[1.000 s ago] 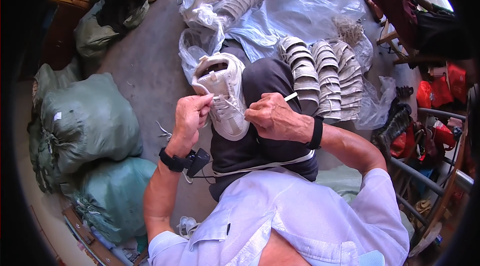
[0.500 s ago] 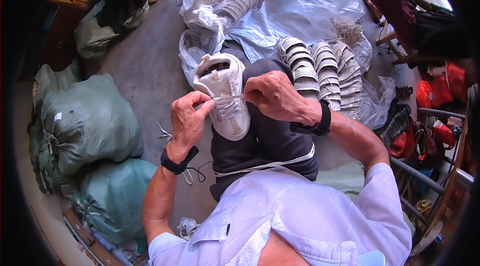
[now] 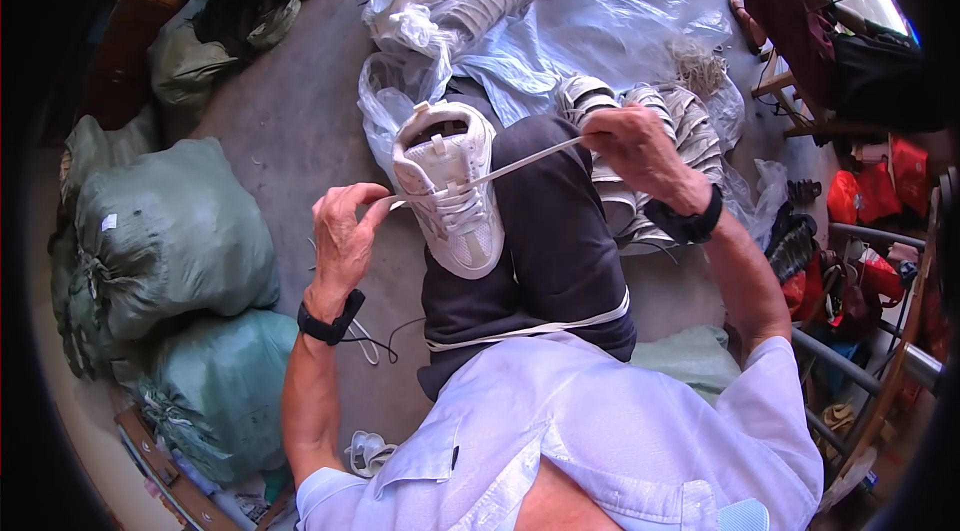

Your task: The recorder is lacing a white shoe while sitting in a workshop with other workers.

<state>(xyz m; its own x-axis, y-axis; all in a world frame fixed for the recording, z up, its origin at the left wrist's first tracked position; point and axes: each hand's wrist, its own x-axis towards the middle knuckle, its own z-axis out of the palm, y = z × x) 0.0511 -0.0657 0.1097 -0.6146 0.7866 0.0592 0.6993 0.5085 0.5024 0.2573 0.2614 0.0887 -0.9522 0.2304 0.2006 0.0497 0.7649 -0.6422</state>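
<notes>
Hands now drawn apart: left hand (image 3: 345, 236) and right hand (image 3: 630, 146) each pinch the white lace (image 3: 520, 165) taut across the white shoe (image 3: 452, 193), formerly close together.

White shoe (image 3: 452, 193) on lap. Left hand (image 3: 345, 239) pinches 1 lace (image 3: 520, 165) end beside shoe, right hand (image 3: 640, 151) pulls other end taut to the right. Green sacks (image 3: 170, 231) left, shoe row (image 3: 640, 121) behind right hand.

Lace ends: pinched inside the left hand (image 3: 343, 236) and right hand (image 3: 632, 143), hidden.
White mesh sneaker (image 3: 450, 186): sole against the dark trouser leg (image 3: 545, 231), unseen.
Striped shoe row (image 3: 640, 121): partly behind the right hand.
Seated person (image 3: 800, 1): cut off at the top edge.
</notes>
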